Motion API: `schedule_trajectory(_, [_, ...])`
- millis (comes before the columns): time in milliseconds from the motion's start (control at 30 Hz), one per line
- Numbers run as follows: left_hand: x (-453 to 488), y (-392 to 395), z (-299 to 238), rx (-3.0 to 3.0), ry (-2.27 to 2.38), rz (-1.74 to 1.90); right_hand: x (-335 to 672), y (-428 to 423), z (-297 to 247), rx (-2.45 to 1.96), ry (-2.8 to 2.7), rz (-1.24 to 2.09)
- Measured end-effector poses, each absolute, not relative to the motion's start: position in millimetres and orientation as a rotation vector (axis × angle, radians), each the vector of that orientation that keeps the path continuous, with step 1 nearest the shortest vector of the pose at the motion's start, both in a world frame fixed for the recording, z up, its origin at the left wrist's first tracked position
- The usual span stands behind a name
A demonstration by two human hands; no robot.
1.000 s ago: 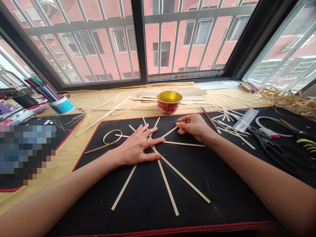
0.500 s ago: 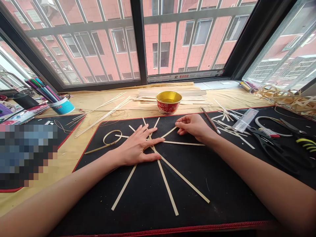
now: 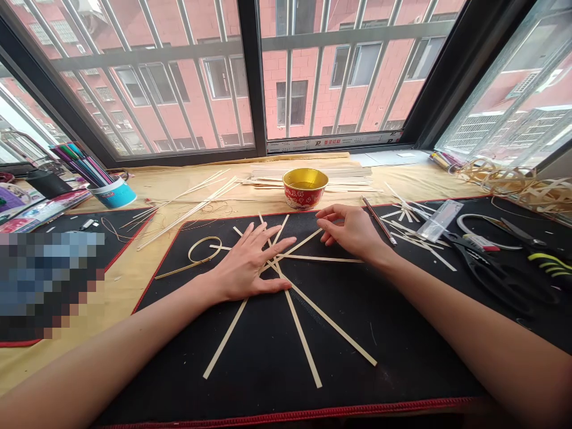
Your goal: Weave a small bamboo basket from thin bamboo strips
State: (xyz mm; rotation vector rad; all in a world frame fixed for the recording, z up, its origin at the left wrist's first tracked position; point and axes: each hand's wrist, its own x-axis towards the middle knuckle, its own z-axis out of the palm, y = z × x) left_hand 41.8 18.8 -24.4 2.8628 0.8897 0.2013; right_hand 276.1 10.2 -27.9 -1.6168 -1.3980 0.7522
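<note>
Pink brick building [image 3: 301, 65] is filling the upper frame beyond a black-framed, barred window [image 3: 254, 77], while a round red bowl with gold interior [image 3: 305, 196] is standing at upper centre. Centre of frame: pale, flat, narrow strips [image 3: 306, 336] are lying crossed in a star on a black, red-edged mat [image 3: 402, 369], the left hand [image 3: 248, 262] resting over their crossing, fingers spread apart. Right of centre: the right hand [image 3: 351, 229] is curling at one strip's upper-right tip, whether thumb and forefinger are pinching it being impossible to tell.
</note>
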Motion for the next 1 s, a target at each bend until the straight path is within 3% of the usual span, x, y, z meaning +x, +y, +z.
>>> schedule_trajectory(300, [42,18,-24,2.817,0.899,0.254,273,5,-17,-1.599,-1.462,0.750])
schedule_trajectory(600, [42,19,-26,2.823,0.872,0.247,249,-58,14,-1.599,-2.128,0.771])
schedule_trajectory(767, [43,18,-27,2.789,0.969,0.326,259,-37,15,-1.654,-2.151,0.678])
schedule_trajectory(1000, [42,19,-31,2.805,0.934,0.444,249,33,29,-1.572,-1.976,0.908])
